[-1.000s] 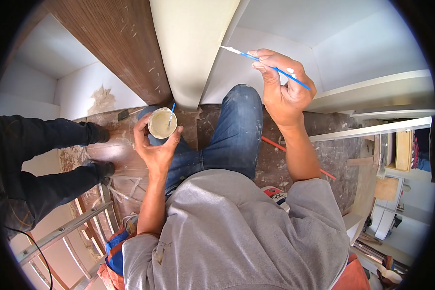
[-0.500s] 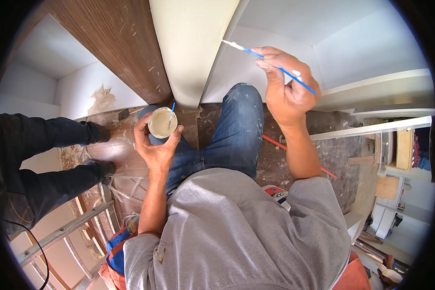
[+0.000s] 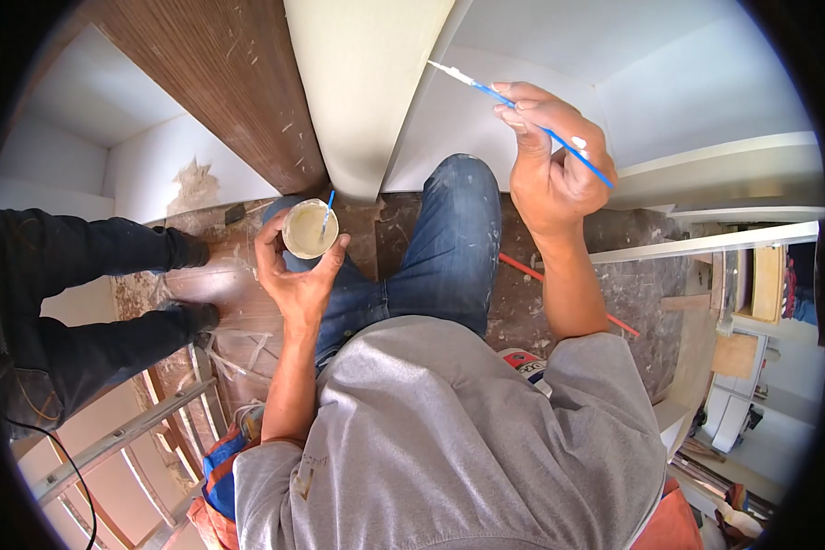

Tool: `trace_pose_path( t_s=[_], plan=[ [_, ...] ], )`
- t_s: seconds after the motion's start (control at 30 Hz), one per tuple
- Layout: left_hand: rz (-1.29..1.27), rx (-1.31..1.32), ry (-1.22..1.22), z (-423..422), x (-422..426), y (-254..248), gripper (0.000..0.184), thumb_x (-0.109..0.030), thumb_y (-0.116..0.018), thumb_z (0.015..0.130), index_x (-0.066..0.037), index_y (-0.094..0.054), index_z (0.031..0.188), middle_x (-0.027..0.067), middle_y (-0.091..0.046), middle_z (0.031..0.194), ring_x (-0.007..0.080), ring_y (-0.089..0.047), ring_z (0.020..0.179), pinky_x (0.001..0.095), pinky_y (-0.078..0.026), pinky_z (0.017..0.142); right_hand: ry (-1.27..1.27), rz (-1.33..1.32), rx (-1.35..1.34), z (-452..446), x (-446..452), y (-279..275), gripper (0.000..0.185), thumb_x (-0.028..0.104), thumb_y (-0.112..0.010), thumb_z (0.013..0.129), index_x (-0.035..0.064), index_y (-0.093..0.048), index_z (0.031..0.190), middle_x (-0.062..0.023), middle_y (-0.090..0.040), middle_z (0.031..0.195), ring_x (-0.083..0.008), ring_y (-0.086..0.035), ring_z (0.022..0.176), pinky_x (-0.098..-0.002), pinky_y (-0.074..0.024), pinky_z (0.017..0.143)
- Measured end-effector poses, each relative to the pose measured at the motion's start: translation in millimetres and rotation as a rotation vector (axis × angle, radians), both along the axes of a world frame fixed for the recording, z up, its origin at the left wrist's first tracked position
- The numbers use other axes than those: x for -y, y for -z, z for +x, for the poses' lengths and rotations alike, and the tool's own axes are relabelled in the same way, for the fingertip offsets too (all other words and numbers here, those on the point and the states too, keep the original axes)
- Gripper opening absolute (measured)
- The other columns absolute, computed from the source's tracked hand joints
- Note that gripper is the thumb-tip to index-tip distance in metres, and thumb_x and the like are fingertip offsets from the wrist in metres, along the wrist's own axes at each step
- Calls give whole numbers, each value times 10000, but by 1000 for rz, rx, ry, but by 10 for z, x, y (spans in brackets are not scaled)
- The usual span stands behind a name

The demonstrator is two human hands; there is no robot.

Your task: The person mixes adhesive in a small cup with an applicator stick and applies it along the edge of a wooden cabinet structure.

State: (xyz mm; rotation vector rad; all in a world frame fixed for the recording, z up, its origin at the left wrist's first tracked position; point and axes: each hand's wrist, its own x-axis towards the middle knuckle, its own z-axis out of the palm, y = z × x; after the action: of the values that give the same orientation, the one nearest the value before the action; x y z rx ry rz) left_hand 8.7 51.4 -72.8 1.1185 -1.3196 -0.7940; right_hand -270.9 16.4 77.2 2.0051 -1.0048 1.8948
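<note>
My left hand [image 3: 300, 280] is closed around a small round cup [image 3: 290, 229] of cream-coloured paint or filler, held over my thigh. A second blue-handled brush [image 3: 327, 215] stands in the cup, leaning on its rim. Up at the right, my right hand [image 3: 559, 151] pinches a thin blue paintbrush [image 3: 493, 95] between thumb and fingers. The brush's white-coated tip is at the right edge of a cream panel [image 3: 362, 82]; whether it touches is hard to tell. A white smear shows on a right-hand finger.
Left of the panel stands a dark wood-grain board [image 3: 215, 73]. Another person's legs [image 3: 110, 257] are at the left, above a metal ladder [image 3: 128, 435]. A red rod [image 3: 522, 268] lies on the floor, and a labelled tub [image 3: 525, 365] sits by my right side.
My right hand has moved slightly up and to the right, and the brush tip has shifted up along the panel edge. My left hand and the cup have barely moved.
</note>
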Motion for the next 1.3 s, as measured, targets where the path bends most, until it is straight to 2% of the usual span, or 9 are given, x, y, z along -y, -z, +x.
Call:
trace_pose_path(
  t_s=[0.2,0.4,0.5,0.7,0.9,1.07,1.3],
  plan=[
    [-6,16,2,-8,-6,-18,715,-208,-1010,729,-47,-603,1294,135,-700,1256,239,-676,1162,403,-519,1048,105,85,-156,-12,-40,85,142,-18,-780,931,50,-692,1021,-119,-818,925,-200,-790,769,-272,-611,676],
    [5,14,18,-1,-7,-23,705,-204,-1005,736,-44,-604,1294,137,-687,1268,242,-669,1172,409,-514,1057,78,-11,-122,-50,63,45,134,-7,-782,936,47,-693,1020,-107,-820,920,-196,-787,761,-268,-594,646],
    [7,7,20,-5,-9,-29,705,-207,-1005,737,-44,-605,1294,136,-687,1267,242,-670,1169,408,-516,1055,33,-55,-8,13,53,3,129,-4,-783,938,46,-694,1017,-104,-820,915,-193,-785,758,-271,-590,639],
    [4,18,13,-7,-4,-17,711,-211,-1007,735,-44,-605,1296,138,-690,1269,242,-672,1169,406,-519,1053,92,46,-146,-16,-13,128,128,1,-788,931,52,-699,1006,-103,-820,910,-199,-785,754,-264,-593,657],
    [-4,20,10,-16,-5,-24,712,-200,-1008,733,-44,-604,1298,141,-691,1269,243,-674,1170,406,-521,1051,116,12,-154,-36,38,62,129,0,-780,937,50,-692,1017,-103,-819,912,-204,-785,755,-269,-598,669],
    [-10,28,10,-14,-1,-14,714,-199,-1008,734,-45,-602,1300,142,-689,1272,243,-674,1174,407,-521,1052,28,-50,-13,-20,54,-26,142,-8,-787,926,49,-689,1010,-99,-820,915,-200,-784,753,-264,-594,666],
    [-6,42,4,-16,-6,-24,714,-200,-1008,735,-47,-603,1303,139,-689,1268,242,-675,1167,407,-522,1050,95,44,-172,-34,-11,124,174,-36,-791,904,53,-693,1016,-97,-820,916,-192,-783,747,-264,-580,646]
  ],
)
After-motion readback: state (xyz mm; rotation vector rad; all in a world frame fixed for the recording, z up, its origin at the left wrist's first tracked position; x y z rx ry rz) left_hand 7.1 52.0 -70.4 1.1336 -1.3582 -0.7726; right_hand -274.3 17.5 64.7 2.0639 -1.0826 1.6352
